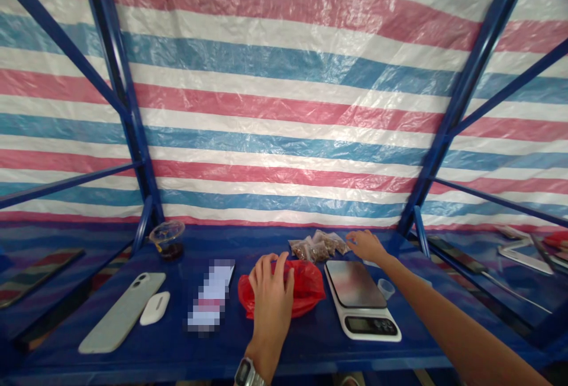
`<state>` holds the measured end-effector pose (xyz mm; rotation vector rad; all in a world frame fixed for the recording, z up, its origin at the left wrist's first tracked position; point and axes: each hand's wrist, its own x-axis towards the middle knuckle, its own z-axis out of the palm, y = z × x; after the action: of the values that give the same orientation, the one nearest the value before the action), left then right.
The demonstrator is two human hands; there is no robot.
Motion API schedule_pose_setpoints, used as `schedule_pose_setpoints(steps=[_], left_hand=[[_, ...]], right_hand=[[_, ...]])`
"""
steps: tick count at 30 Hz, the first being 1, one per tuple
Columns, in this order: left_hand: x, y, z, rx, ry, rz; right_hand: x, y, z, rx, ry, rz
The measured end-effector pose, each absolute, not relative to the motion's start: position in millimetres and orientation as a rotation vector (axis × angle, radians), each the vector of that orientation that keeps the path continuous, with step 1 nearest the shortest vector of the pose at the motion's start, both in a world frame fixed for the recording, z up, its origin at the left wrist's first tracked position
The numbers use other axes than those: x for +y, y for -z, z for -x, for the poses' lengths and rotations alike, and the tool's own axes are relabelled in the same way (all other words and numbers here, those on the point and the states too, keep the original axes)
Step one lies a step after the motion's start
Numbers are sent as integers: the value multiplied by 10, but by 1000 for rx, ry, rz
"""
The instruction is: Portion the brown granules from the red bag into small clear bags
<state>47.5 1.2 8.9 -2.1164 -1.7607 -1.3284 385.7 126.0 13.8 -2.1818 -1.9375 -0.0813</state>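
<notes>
My left hand [271,288], with a watch at the wrist, is over a red plastic bag [306,285]. Its fingers are spread and curved above the bag's mouth; whether they touch the plastic is unclear. At the back, my right hand [367,245] reaches beside a pile of small clear packets [318,247] with brownish bits inside. Its fingers are apart, close to the pile's right end, and I see nothing held in them. Between the red bag and my right forearm lies a white digital scale [357,291] with a bare metal plate. A small clear cup [386,289] stands beside it.
To the left lie a phone with its screen lit [210,294], a white earbud case [155,308] and a pale phone [124,312] face down. A clear tub of dark liquid [167,241] stands behind them. Blue metal posts [126,102] rise at both sides before a striped sheet [284,96].
</notes>
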Motion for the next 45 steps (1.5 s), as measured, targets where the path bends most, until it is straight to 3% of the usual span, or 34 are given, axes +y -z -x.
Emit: schedule_pose_setpoints(steps=[7,11,14,16,19,24,29,39,45], left_hand=[[-3,-130,-405,-1707,1406,2232],[-11,-240,-342,-1680,1663,2285],[2,-299,-352,-1737,2009,2313],[18,-313,-378,-1831,2224,2332],[44,-292,-412,-1907,2357,2410],[80,-227,-420,-1854,2342,2525],[119,-213,-408,-1873,2605,2560],[166,-39,-403,-2075,2863,2410],[168,-40,-383,-2193,2927,2335]], right_hand=[[1491,-97,-3424,-1871,-24,2267],[1374,-238,-3448,-1695,24,2273],[1116,-328,-3286,-1703,36,2015],[854,-329,-3024,-1765,-37,1544],[436,-258,-2535,-1832,-149,1190],[57,-104,-2084,-1906,-159,1116],[-84,-116,-1923,-1727,-123,1149],[-106,-85,-1547,-1263,-856,987],[-51,9,-1557,-1150,-978,898]])
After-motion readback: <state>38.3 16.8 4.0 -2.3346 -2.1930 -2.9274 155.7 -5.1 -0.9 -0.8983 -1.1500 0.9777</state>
